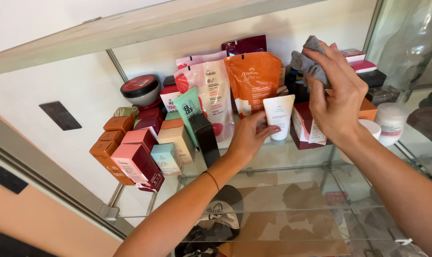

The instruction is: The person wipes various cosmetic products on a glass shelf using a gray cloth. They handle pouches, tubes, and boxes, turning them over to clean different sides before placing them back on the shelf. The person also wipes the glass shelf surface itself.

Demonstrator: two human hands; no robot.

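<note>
Looking down at a glass shelf (pixel 273 162) crammed with cosmetics, and both hands are busy up near the middle. Left hand (pixel 248 135) has its fingers curled around a small white tube (pixel 279 116) standing cap-down on the glass, thumb and fingertips pinching its lower left side, so it's closed on that tube, not loose. Right hand (pixel 337 102) sits at about 2 o'clock from the tube, fingers bunched tight around a grey cloth (pixel 307 61) that pokes out the top at 12 o'clock of the hand. Directly behind the tube, at its 11 o'clock, there's an orange refill pouch (pixel 253 78), and further toward 9 o'clock a white and red pouch (pixel 207 90) and a green tube (pixel 187 109). Way out at 9 o'clock is a stack of small boxes (pixel 130 152) in orange, pink and maroon, with a round jar with a red lid (pixel 140 89) above them. Over at 3 o'clock of the right hand sits a white jar (pixel 391 121). Can't tell what's tucked behind the right palm.
</note>
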